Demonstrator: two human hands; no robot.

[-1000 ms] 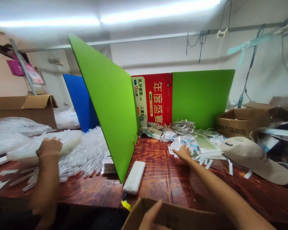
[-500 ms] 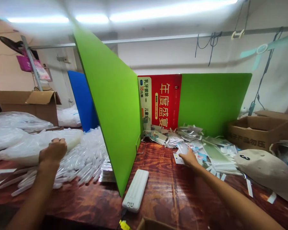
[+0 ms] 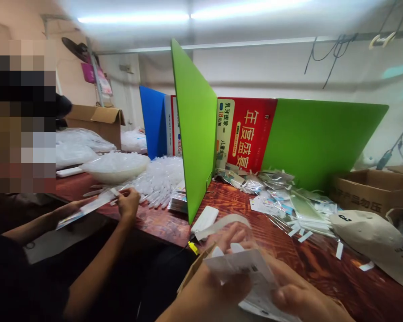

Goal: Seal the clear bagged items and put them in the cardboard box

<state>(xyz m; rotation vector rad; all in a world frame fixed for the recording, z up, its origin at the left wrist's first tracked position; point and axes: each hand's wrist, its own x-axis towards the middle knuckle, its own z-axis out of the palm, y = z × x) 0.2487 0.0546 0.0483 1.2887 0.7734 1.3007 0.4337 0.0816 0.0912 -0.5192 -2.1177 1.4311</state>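
Note:
My left hand (image 3: 223, 284) and my right hand (image 3: 297, 284) are together low in the middle, over the front edge of the table. Between them is a clear plastic packet (image 3: 255, 268) with white and printed parts, blurred by motion. My left hand grips it from the left, partly covered by the film. On the right, my right hand holds its side, thumb in front. Just below and behind my hands shows the edge of a cardboard box (image 3: 193, 270). A pile of clear packets and cards (image 3: 282, 203) lies beyond my right hand.
A green partition (image 3: 195, 134) splits the table. Near its foot lies a white power bank (image 3: 206, 219). A beige cap (image 3: 369, 237) and a carton (image 3: 362, 190) sit right. At left, a co-worker's hands (image 3: 129, 201) hold a packet beside heaped plastic tubes (image 3: 161, 179).
My right hand has come back from the pile, and my left hand has come into view; both now hold a packet. The view has turned left, bringing the co-worker's body in.

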